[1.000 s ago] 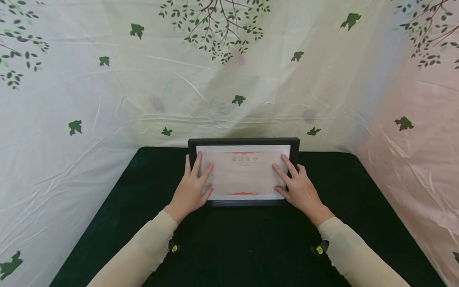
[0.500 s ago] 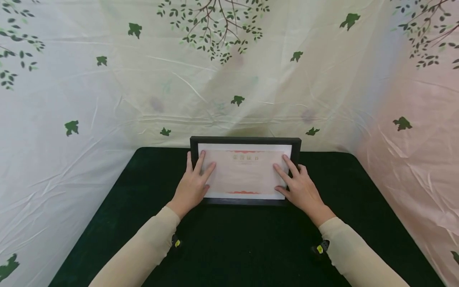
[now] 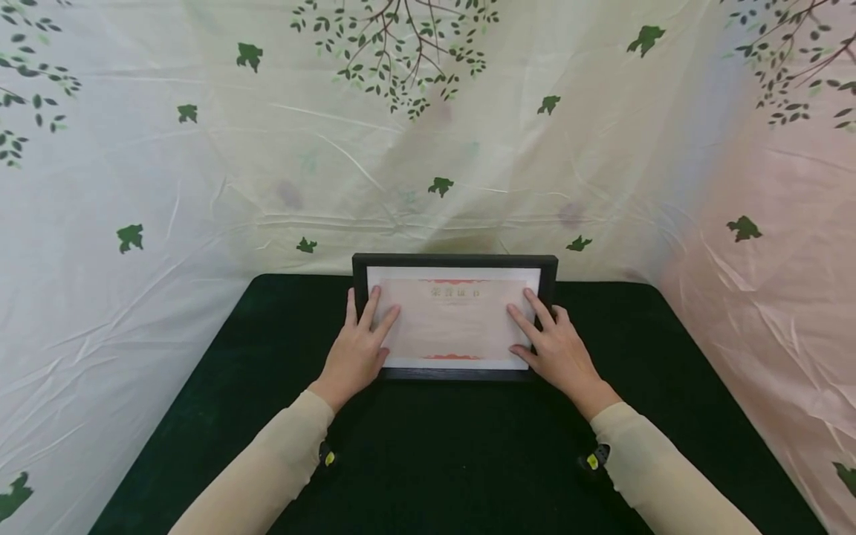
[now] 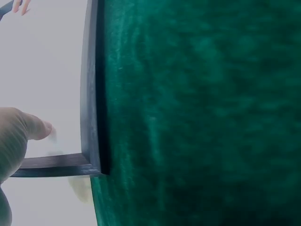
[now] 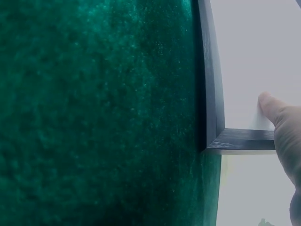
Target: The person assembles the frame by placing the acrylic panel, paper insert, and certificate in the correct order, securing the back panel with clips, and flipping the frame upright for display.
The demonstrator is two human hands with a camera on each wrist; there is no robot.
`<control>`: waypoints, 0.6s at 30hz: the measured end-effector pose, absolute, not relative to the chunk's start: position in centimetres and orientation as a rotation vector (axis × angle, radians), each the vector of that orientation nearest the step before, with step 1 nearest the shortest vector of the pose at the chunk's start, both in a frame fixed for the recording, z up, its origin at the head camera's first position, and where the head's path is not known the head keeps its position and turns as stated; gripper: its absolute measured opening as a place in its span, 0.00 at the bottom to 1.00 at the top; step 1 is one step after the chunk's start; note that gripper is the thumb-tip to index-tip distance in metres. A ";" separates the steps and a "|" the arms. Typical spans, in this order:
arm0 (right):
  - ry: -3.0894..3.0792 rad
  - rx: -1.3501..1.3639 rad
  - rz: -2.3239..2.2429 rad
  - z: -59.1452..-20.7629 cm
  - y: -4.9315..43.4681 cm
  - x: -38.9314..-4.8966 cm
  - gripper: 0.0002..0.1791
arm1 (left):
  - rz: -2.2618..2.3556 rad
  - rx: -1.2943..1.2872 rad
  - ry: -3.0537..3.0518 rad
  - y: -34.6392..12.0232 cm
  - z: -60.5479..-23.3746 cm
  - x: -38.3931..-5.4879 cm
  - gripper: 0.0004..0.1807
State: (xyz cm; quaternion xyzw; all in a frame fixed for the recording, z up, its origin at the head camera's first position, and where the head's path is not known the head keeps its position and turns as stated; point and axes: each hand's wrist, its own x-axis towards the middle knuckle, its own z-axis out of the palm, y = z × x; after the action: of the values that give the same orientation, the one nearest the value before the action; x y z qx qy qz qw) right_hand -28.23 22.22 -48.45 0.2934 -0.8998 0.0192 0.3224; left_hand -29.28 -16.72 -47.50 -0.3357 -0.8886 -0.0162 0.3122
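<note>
A black picture frame (image 3: 455, 374) holding a certificate (image 3: 455, 323) with red ornament at its top and bottom sits at the far side of the dark green table. My left hand (image 3: 354, 353) rests spread on the frame's left side, some fingers on the front, one at the outer edge. On the right side my right hand (image 3: 562, 353) lies likewise, fingers fairly straight. Each wrist view shows a thumb on the pale front: the left thumb (image 4: 40, 128) and the right thumb (image 5: 270, 106), near the frame's lower corners. What touches the frame's back is hidden.
The green cloth (image 3: 461, 453) covers the table in front of the frame. Behind and at both sides hangs a pale curtain (image 3: 374, 186) printed with leaves and birds. The frame's top edge stands close to the curtain.
The frame has shifted very slightly and its lettering looks sharper now. My left thumb has drawn in towards the frame's lower left. Both hands keep their places on its sides.
</note>
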 end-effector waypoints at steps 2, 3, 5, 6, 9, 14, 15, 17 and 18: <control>-2.365 0.767 0.053 -48.5 22.2 -28.2 0.48 | -0.052 -0.892 -2.347 -16.9 -47.8 -29.1 0.41; -2.364 0.765 0.057 -48.5 22.2 -28.2 0.47 | -0.061 -0.896 -2.350 -17.0 -48.0 -29.0 0.40; -2.364 0.764 0.066 -48.5 22.3 -27.9 0.46 | -0.072 -0.904 -2.355 -17.3 -48.3 -28.8 0.39; -2.359 0.765 0.072 -48.6 22.4 -27.8 0.46 | -0.081 -0.904 -2.365 -17.5 -48.5 -28.5 0.39; -2.358 0.758 0.086 -48.5 22.8 -27.0 0.44 | -0.119 -0.883 -2.401 -18.2 -48.6 -27.6 0.41; -2.408 0.676 0.116 -48.0 24.1 -25.2 0.42 | -0.146 -0.806 -2.453 -20.0 -48.1 -26.0 0.48; -2.422 0.651 0.124 -47.9 24.4 -24.8 0.43 | -0.138 -0.792 -2.460 -20.5 -48.0 -25.7 0.49; -2.456 0.603 0.144 -47.6 25.0 -24.0 0.46 | -0.113 -0.773 -2.467 -21.3 -47.5 -25.3 0.51; -2.478 0.577 0.151 -47.4 25.2 -23.7 0.48 | -0.104 -0.761 -2.474 -21.7 -47.3 -25.0 0.52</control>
State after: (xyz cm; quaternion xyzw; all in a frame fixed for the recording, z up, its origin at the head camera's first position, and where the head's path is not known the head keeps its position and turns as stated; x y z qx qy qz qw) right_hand -23.67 25.24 -47.44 0.2166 -0.9299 0.0567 0.2920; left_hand -25.04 -21.69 -47.32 -0.2826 -0.9190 -0.0387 0.2720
